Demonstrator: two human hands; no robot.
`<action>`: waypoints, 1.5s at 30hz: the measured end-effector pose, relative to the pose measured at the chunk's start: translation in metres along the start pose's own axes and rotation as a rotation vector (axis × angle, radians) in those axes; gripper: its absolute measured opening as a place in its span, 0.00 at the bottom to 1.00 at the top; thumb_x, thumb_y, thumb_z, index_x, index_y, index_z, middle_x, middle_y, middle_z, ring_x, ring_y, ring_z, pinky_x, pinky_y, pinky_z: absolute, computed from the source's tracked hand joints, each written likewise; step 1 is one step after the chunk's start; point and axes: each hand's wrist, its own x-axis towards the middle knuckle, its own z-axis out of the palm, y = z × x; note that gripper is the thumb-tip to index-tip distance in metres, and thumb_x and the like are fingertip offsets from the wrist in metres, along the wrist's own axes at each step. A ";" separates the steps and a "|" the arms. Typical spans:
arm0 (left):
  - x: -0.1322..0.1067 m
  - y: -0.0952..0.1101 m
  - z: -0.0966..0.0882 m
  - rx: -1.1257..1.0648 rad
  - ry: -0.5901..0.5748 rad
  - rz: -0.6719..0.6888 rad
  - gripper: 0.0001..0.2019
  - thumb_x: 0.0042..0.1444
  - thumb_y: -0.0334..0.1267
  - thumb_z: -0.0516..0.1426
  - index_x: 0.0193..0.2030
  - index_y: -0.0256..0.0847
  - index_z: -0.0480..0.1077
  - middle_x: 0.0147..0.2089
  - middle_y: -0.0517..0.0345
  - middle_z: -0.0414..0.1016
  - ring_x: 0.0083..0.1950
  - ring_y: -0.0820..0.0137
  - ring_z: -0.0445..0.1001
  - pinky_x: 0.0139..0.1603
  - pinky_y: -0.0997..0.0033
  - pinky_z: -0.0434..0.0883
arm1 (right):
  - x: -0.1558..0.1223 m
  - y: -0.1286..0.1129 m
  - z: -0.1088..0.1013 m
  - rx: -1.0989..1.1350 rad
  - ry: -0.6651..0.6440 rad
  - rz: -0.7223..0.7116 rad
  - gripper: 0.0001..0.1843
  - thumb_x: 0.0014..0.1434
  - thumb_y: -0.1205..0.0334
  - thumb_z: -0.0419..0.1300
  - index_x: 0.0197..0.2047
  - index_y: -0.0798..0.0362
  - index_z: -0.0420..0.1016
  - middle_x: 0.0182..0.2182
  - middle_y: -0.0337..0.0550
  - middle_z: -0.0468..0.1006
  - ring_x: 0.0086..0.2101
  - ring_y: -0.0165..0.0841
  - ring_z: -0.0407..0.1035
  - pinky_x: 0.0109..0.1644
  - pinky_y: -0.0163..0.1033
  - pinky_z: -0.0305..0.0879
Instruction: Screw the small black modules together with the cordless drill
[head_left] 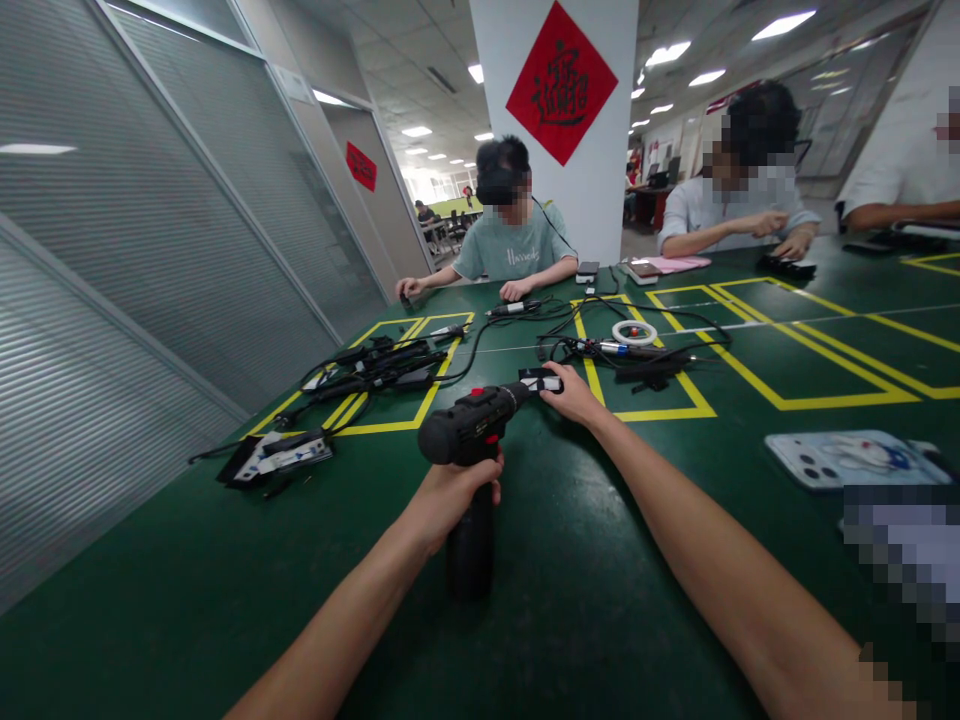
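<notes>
My left hand (465, 490) is wrapped round the grip of a black cordless drill (480, 420) with red switches. The drill points forward and right, its battery end low near the table. At its tip lies a small flat black piece with white on it (541, 382). My right hand (571, 396) pinches this piece by its right side, thumb and fingers closed on it. Whether the drill's bit touches the piece, I cannot tell.
On the green table (570, 600), black cables and adapters (390, 365) lie at left, beside black-and-white pieces (277, 458). Soldering-iron-like tools (615, 350) and a white tape ring (634, 333) lie ahead. A phone (855, 458) is at right. People sit opposite, one in a headset (499, 175).
</notes>
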 end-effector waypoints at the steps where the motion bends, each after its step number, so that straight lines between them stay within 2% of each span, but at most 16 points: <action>1: 0.000 0.000 0.000 0.003 0.002 -0.004 0.10 0.48 0.36 0.58 0.37 0.35 0.71 0.29 0.57 0.72 0.25 0.73 0.68 0.32 0.71 0.66 | 0.000 0.000 0.000 0.001 0.001 -0.002 0.28 0.51 0.62 0.59 0.57 0.49 0.64 0.49 0.46 0.66 0.48 0.37 0.66 0.55 0.43 0.61; 6: -0.001 0.003 0.001 0.018 0.011 -0.006 0.10 0.48 0.37 0.57 0.37 0.34 0.71 0.28 0.56 0.71 0.26 0.72 0.69 0.31 0.71 0.65 | 0.000 -0.001 0.000 0.013 -0.002 -0.004 0.28 0.51 0.62 0.59 0.56 0.49 0.65 0.49 0.46 0.66 0.48 0.36 0.66 0.56 0.42 0.60; 20: 0.000 0.001 -0.001 0.022 -0.025 0.026 0.10 0.50 0.37 0.57 0.38 0.36 0.70 0.36 0.56 0.70 0.26 0.74 0.69 0.31 0.71 0.65 | 0.001 0.003 0.002 0.017 -0.002 -0.002 0.27 0.53 0.57 0.61 0.56 0.49 0.64 0.49 0.46 0.66 0.47 0.37 0.66 0.54 0.43 0.61; 25: -0.001 0.002 -0.001 0.040 -0.008 -0.011 0.10 0.50 0.38 0.57 0.37 0.35 0.70 0.30 0.58 0.69 0.26 0.73 0.68 0.32 0.72 0.64 | 0.001 0.003 0.002 0.015 0.003 -0.010 0.27 0.53 0.57 0.61 0.57 0.50 0.64 0.49 0.47 0.65 0.48 0.37 0.65 0.55 0.43 0.60; 31: -0.002 0.004 0.000 0.029 -0.012 0.019 0.09 0.50 0.36 0.57 0.38 0.36 0.70 0.36 0.56 0.71 0.26 0.74 0.69 0.33 0.71 0.65 | 0.000 0.002 0.001 0.021 -0.001 -0.008 0.27 0.53 0.56 0.61 0.57 0.49 0.64 0.49 0.47 0.65 0.48 0.37 0.66 0.55 0.43 0.60; 39: 0.001 0.000 -0.001 0.045 -0.002 -0.016 0.11 0.50 0.38 0.57 0.39 0.35 0.70 0.29 0.57 0.70 0.27 0.72 0.68 0.33 0.70 0.64 | 0.000 0.001 0.001 0.015 0.004 -0.017 0.27 0.53 0.57 0.61 0.56 0.50 0.65 0.48 0.47 0.66 0.48 0.37 0.66 0.55 0.43 0.60; 45: 0.001 -0.002 -0.002 0.017 0.000 -0.007 0.11 0.49 0.38 0.58 0.39 0.35 0.70 0.33 0.56 0.70 0.26 0.73 0.68 0.32 0.70 0.64 | 0.000 0.001 0.001 0.021 0.007 -0.013 0.27 0.53 0.58 0.61 0.56 0.49 0.65 0.49 0.47 0.66 0.48 0.37 0.66 0.56 0.43 0.59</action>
